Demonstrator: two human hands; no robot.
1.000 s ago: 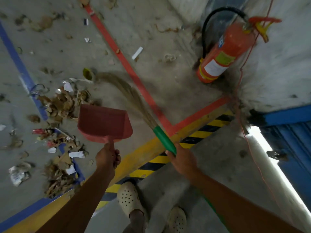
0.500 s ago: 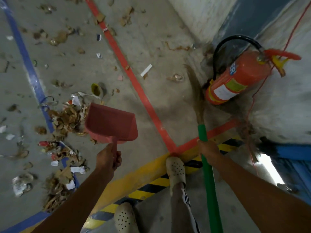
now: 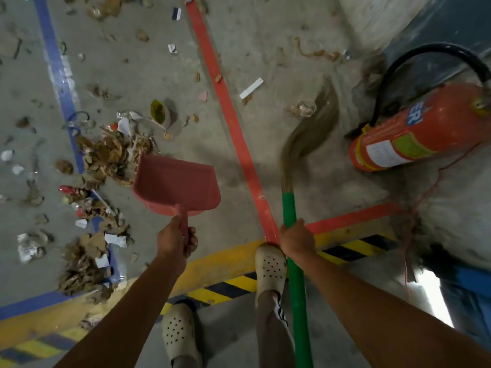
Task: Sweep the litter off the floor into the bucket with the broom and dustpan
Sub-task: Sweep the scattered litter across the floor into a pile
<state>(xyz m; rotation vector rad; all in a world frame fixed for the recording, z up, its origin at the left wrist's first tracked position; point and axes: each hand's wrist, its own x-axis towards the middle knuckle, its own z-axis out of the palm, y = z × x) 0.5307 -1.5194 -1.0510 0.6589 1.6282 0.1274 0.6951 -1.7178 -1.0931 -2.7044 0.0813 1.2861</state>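
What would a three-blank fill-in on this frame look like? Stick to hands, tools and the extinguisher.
1. The left hand grips the dustpan by its ____.
2. The right hand grips the broom on its ____ shaft.
3. The fire extinguisher lies on the floor to the ____ of the broom's bristles.

Missing words: handle; green; right.

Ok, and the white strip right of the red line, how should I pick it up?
Pinch the far short end of the white strip from above, probably: it lies flat and thin, and a brown scrap crowds its near end.
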